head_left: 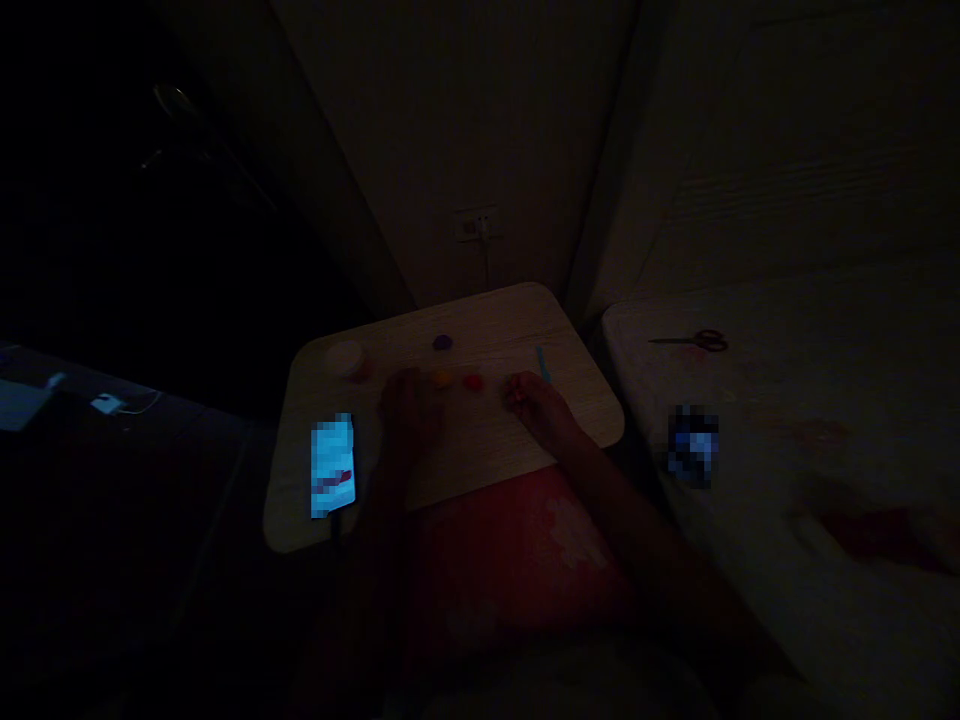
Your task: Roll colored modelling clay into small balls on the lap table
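Note:
The scene is very dark. My right hand [538,408] is over the right half of a small light wood table [487,455], its fingers curled together. Something reddish seems to be at its fingertips, too dim to name. My left hand [409,408] is near the table's middle, dark and blurred, so its fingers are hard to read. Just right of it lies a yellow-orange lump [443,378]. A red lump [473,382] sits between the two hands. Farther back is a purple lump [442,342]. A thin blue strip [543,364] lies beyond my right hand.
A lit phone [332,465] is at the table's left, with a pale round tub [346,358] behind it. On the pale surface to the right are scissors [697,341] and a pixelated lit screen [694,445]. A wall socket [478,225] holds a plug and cable.

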{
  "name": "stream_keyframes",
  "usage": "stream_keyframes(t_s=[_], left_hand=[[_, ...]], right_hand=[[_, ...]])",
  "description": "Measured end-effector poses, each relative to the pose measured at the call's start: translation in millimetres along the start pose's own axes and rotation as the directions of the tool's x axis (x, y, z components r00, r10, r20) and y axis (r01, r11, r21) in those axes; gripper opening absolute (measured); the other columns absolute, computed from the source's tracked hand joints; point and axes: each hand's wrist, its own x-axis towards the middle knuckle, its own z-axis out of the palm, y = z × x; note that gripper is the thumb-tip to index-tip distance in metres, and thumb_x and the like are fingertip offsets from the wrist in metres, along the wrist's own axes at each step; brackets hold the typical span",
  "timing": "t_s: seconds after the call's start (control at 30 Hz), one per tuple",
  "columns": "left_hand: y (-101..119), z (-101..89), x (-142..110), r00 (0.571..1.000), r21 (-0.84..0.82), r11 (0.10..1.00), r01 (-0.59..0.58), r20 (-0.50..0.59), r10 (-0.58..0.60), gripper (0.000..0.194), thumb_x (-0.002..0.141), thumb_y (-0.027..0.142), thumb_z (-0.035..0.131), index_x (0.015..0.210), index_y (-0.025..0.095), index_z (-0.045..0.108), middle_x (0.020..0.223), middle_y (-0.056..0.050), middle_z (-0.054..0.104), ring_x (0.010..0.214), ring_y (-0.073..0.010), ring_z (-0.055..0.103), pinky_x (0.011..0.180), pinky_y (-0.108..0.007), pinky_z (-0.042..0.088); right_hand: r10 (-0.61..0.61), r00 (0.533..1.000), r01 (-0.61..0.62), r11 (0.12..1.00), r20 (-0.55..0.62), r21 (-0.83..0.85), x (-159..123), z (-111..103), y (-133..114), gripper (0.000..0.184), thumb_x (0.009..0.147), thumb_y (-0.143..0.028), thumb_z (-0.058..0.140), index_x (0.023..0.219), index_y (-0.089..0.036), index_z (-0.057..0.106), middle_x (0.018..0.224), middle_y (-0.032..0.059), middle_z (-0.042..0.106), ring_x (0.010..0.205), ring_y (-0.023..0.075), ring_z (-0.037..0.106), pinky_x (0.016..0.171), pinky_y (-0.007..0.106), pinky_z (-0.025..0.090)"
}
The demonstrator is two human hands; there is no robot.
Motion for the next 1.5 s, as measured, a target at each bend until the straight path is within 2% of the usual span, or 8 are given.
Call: stream_keyframes(t_s=[0.23,0.43,0.63,0.77,0.87,1.13,1.3,1.5], left_hand=[[7,-7.6,-4,0.974,-0.049,0.993,-0.111,-0.203,0.099,0.059,0.083,0.032,0.067,0.137,0.016,0.051,0.14,-0.021,0.053,0.135,-0.0368,0.049,0.117,-0.056,0.039],[38,-8.8,-7,0.939,-0.092,0.959,-0.269,-0.244,0.24,0.041,0.087,0.031,0.064,0.125,0.021,0.058,0.124,-0.014,0.063,0.122,-0.0323,0.057,0.112,-0.053,0.042],[36,14.1,58,0.965,-0.107,0.961,-0.255,0.028,0.259,0.057,0.082,0.03,0.069,0.136,0.019,0.057,0.152,-0.017,0.051,0.143,-0.0356,0.046,0.121,-0.054,0.035],[21,26.8,100,0.971,-0.143,0.983,-0.111,0.197,0.138,0.038,0.089,0.022,0.054,0.125,0.017,0.065,0.132,-0.014,0.063,0.126,-0.0288,0.058,0.115,-0.049,0.045],[16,33.6,113,0.963,-0.147,0.983,-0.113,0.226,0.144,0.03,0.081,0.012,0.057,0.106,0.018,0.072,0.115,-0.012,0.065,0.112,-0.0266,0.061,0.109,-0.047,0.049],[45,35.5,108,0.981,-0.213,0.97,-0.121,0.127,0.15,0.022,0.077,0.006,0.062,0.092,0.018,0.073,0.107,-0.01,0.063,0.101,-0.0244,0.061,0.102,-0.045,0.054],[78,44.6,89,0.915,-0.355,0.898,-0.261,0.205,0.347,0.026,0.081,0.009,0.062,0.103,0.017,0.073,0.109,-0.009,0.069,0.103,-0.0218,0.065,0.1,-0.038,0.053],[91,48.5,67,0.904,-0.213,0.937,-0.276,0.273,0.329,0.027,0.088,0.018,0.063,0.114,0.02,0.07,0.12,-0.01,0.073,0.113,-0.0279,0.064,0.106,-0.047,0.046]], right_hand=[[0.019,0.999,-0.018,0.999,-0.03,0.031,-3,-5,0,0.021,0.071,-0.018,0.082,0.09,-0.021,0.076,0.098,0.0056,0.077,0.093,0.0195,0.07,0.094,0.036,0.057],[-0.009,1.0,0.009,0.996,0.003,0.087,-10,2,-7,0.033,0.071,-0.01,0.075,0.103,-0.019,0.076,0.119,0.0103,0.078,0.121,0.0281,0.069,0.119,0.049,0.047],[0.043,0.992,-0.038,0.998,-0.118,0.04,-9,-1,-1,0.031,0.07,-0.005,0.071,0.097,-0.018,0.076,0.095,0.0077,0.079,0.091,0.0217,0.075,0.095,0.041,0.062],[0.048,0.991,-0.032,0.991,-0.126,0.128,-7,-5,-3,0.021,0.072,-0.006,0.068,0.088,-0.018,0.074,0.071,-0.0002,0.07,0.061,0.0108,0.061,0.065,0.024,0.059],[0.074,0.992,-0.053,0.978,-0.1,0.201,-7,-7,-6,0.006,0.082,-0.016,0.065,0.081,-0.018,0.071,0.064,-0.0015,0.061,0.057,0.0102,0.055,0.06,0.023,0.054],[0.018,0.986,0.004,0.992,-0.168,0.129,-9,3,-3,0.011,0.078,-0.015,0.071,0.088,-0.02,0.068,0.078,0.0002,0.069,0.062,0.0121,0.058,0.067,0.029,0.056],[-0.082,0.988,0.098,0.988,-0.13,0.117,-14,8,-2,0.033,0.082,-0.035,0.082,0.07,-0.021,0.054,0.065,-0.0046,0.054,0.063,0.0122,0.057,0.068,0.029,0.057],[-0.128,0.981,0.133,0.991,-0.145,0.02,-16,8,-9,0.047,0.089,-0.054,0.074,0.066,-0.023,0.047,0.058,-0.007,0.041,0.047,0.0091,0.034,0.044,0.023,0.035]])
